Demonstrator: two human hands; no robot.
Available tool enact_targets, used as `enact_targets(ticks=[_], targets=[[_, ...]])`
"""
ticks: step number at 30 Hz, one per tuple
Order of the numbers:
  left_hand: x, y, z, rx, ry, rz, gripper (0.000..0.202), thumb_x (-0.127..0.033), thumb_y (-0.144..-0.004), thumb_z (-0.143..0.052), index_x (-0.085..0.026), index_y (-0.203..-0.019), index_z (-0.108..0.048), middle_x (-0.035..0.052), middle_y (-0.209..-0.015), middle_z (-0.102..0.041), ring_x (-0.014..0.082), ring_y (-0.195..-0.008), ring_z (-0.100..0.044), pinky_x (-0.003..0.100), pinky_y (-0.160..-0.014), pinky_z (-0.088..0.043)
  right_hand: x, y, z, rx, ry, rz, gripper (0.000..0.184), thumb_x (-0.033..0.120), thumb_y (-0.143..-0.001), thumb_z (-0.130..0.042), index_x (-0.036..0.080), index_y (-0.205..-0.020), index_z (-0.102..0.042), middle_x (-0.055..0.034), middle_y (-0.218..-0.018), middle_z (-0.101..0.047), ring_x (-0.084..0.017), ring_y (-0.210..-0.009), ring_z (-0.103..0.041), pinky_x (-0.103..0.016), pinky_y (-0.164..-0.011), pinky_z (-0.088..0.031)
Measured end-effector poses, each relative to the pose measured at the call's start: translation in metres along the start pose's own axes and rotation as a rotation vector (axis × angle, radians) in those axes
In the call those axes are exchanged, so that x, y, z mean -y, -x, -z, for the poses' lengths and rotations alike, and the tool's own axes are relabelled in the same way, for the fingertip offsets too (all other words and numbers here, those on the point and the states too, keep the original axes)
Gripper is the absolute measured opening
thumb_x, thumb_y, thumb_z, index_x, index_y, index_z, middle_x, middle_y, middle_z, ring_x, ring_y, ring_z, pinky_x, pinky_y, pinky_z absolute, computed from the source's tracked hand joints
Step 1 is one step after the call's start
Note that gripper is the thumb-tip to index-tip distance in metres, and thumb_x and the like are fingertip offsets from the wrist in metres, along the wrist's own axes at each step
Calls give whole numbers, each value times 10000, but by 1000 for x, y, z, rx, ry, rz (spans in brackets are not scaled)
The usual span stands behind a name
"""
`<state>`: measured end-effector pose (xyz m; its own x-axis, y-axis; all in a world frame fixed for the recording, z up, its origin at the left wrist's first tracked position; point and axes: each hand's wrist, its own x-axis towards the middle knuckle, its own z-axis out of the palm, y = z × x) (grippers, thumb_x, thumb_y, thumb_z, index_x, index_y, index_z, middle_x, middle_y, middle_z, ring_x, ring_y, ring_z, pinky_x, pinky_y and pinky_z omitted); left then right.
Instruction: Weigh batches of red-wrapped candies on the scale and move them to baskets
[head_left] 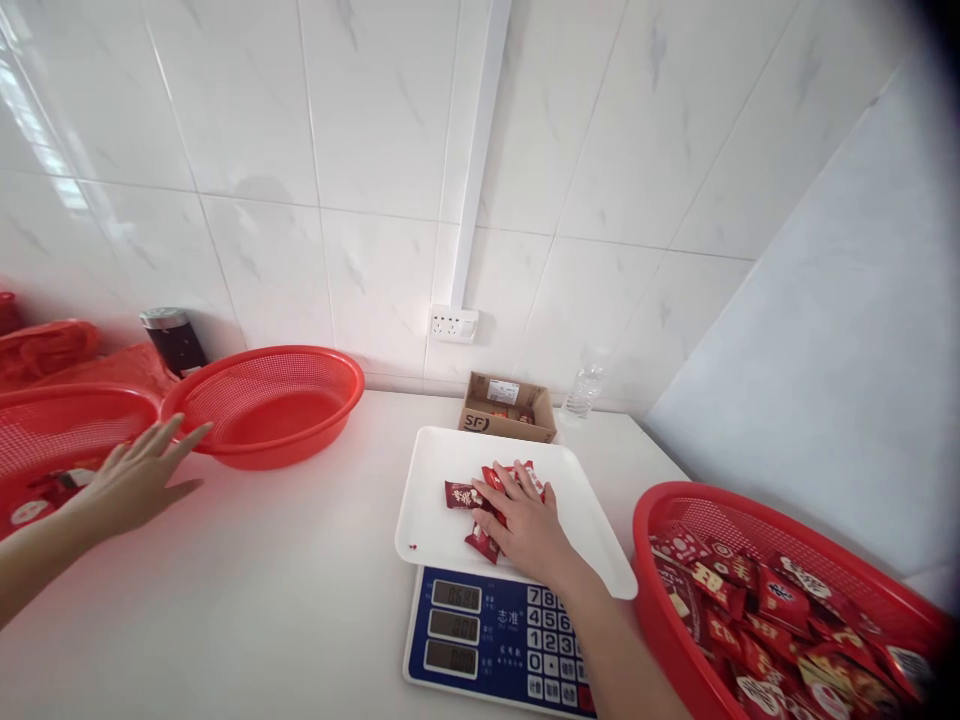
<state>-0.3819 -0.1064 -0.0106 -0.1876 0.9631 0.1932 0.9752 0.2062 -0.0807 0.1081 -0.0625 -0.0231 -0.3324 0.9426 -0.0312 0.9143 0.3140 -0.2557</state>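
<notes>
My right hand (529, 525) lies over several small red snack packets (461, 495) on the white tray (427, 460) of a digital scale (491, 640). Its fingers are spread across the packets and partly cover them; the hand is open, with no closed grip showing. To the left, my left hand (139, 475) hovers with fingers stretched apart and holds nothing. It is nearest the rim of the left red basket (67, 395), which has a few packets (56, 490) in it, partly hidden by the hand and wrist.
Another red basket (281, 445) stands beside the left one. A basket (652, 520) full of wrapped snacks is at the right. Behind the scale are a cardboard box (506, 425) with packets and a clear plastic bottle (585, 390). A dark jar (176, 340) stands near the wall.
</notes>
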Motion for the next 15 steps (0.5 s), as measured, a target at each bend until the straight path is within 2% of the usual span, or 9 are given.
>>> enact_targets(ticks=[2,4,6,8,11,15], targets=[[-27,-2,-4,-32,36,-82,566,-400,-879,-372,-117,-1369,-370,185,-1441,-391,372,-1370,-251,587,-1060,-185,0,0,0,-2,-8,5,537,602,-903,-266,384,-1366,-429,8,-1544,-214,-305,-1425,-34,-608,-1082,-57],[-54,-1,-7,-58,63,-140,488,-423,-894,-341,-120,-1251,-478,154,-1284,-563,326,-1278,-414,555,-1076,-186,-1,0,0,-3,-17,9,529,594,-903,-280,384,-1365,-431,8,-1544,-212,-307,-1424,-30,-615,-1079,-52],[-77,5,-9,-77,82,-187,424,-435,-900,-322,-148,-1115,-549,113,-1136,-646,281,-1132,-539,507,-1084,-206,-1,0,1,-2,-26,11,525,590,-904,-285,384,-1364,-431,8,-1543,-216,-307,-1424,-27,-618,-1078,-44],[-93,16,-10,-95,100,-224,388,-464,-893,-331,-188,-1018,-573,82,-1051,-671,263,-1041,-582,479,-1078,-228,-2,-1,1,0,-31,16,527,593,-902,-286,385,-1364,-432,5,-1541,-223,-310,-1424,-31,-619,-1078,-42],[-100,40,-7,-124,191,-250,378,-524,-868,-376,-216,-931,-586,72,-964,-683,269,-958,-609,490,-1037,-279,-4,-5,1,-8,-34,16,538,604,-898,-286,377,-1360,-442,-2,-1536,-240,-312,-1423,-43,-620,-1077,-45],[-94,69,-2,-86,376,-318,347,-544,-835,-434,-255,-794,-621,31,-832,-698,249,-819,-634,476,-954,-374,-3,-13,2,-20,-38,-6,546,597,-901,-291,348,-1361,-451,-23,-1534,-249,-317,-1423,-43,-631,-1070,-49]])
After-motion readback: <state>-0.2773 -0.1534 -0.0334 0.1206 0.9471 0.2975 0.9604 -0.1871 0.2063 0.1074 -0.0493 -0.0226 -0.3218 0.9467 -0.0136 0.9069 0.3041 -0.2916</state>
